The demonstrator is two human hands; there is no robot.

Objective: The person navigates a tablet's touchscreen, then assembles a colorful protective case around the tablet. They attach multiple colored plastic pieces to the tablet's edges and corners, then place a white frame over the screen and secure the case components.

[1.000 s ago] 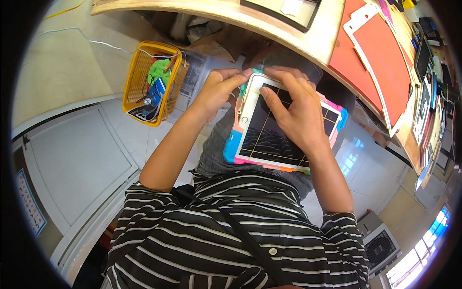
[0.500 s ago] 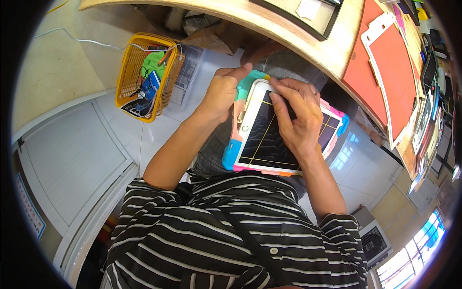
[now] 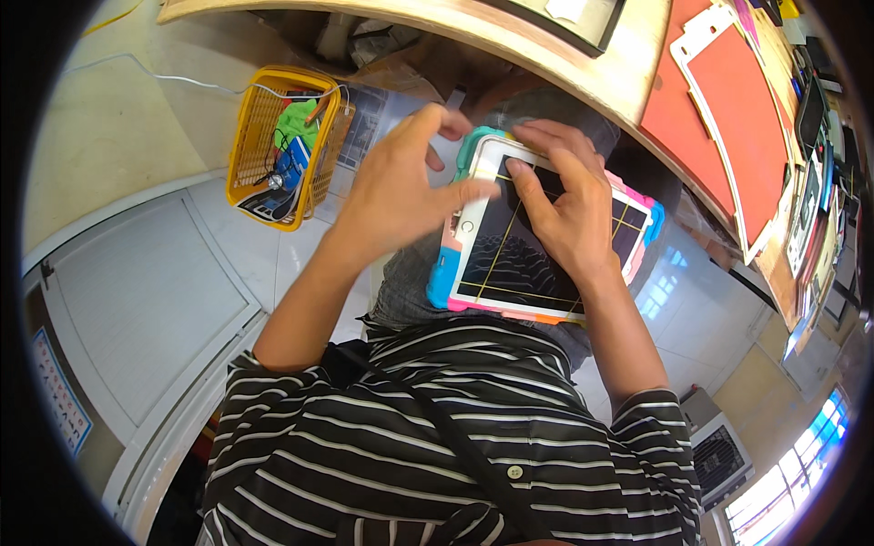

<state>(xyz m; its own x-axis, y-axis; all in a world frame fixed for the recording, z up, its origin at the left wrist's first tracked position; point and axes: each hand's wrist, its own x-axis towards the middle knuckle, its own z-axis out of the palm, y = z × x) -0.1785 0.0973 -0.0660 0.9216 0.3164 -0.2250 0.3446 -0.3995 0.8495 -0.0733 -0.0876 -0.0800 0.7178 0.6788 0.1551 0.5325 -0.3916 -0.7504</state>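
Note:
A white-bordered tablet [image 3: 510, 259] lies screen up across my lap, with yellow lines crossing its dark glass. Around it is a multicoloured bumper case [image 3: 442, 276], blue, teal, pink and orange; at the left end, the tablet sits inside the rim. My right hand [image 3: 575, 205] grips the far edge, thumb on the glass and fingers over the border. Blurred a little by motion, my left hand [image 3: 396, 196] hovers at the tablet's left end. Its fingers are apart, holding nothing, and its thumb reaches over the border; whether it touches cannot be told.
Beyond my knees curves a wooden table edge [image 3: 401, 25]. A red mat [image 3: 742, 123] with a white frame [image 3: 689, 68] lies on it at right. On the floor at left stands a yellow basket [image 3: 244, 146] holding cloth and cables, near a white door panel [image 3: 146, 300].
My left hand has let go of the case's far left corner and opened, moving slightly toward me. The tablet's left end now sits closer against the case rim. My right hand keeps its place.

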